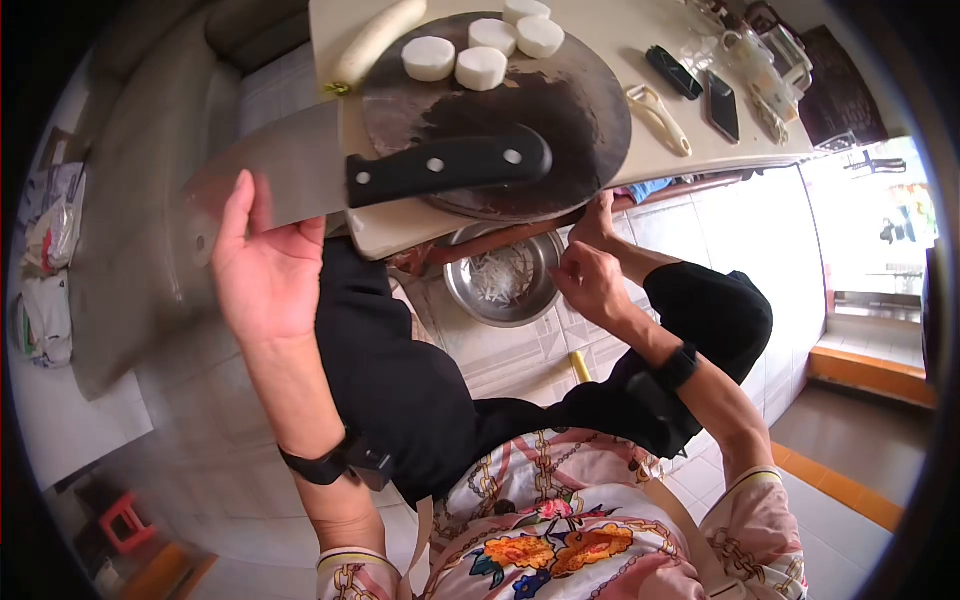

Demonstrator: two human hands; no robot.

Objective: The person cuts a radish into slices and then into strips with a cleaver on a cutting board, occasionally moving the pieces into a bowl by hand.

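Observation:
My left hand [268, 270], palm up, holds a wide cleaver [285, 160] by its blade. The cleaver's black handle points right, over a round dark cutting board [585, 110]. At the back of the board lie several thick white radish pieces [430, 59], and a long whole white radish [380, 40] rests beside its left edge. My right hand [592, 282] is curled near the right rim of a metal bowl [475, 308] on the floor; whether it holds anything is hidden. White shreds [502, 275] lie in the bowl.
On the pale table [735, 160] to the right are a peeler [660, 118], a phone [722, 106], a dark object [674, 72] and plastic bags [760, 70]. A red stool [125, 522] stands at the lower left. My legs flank the bowl.

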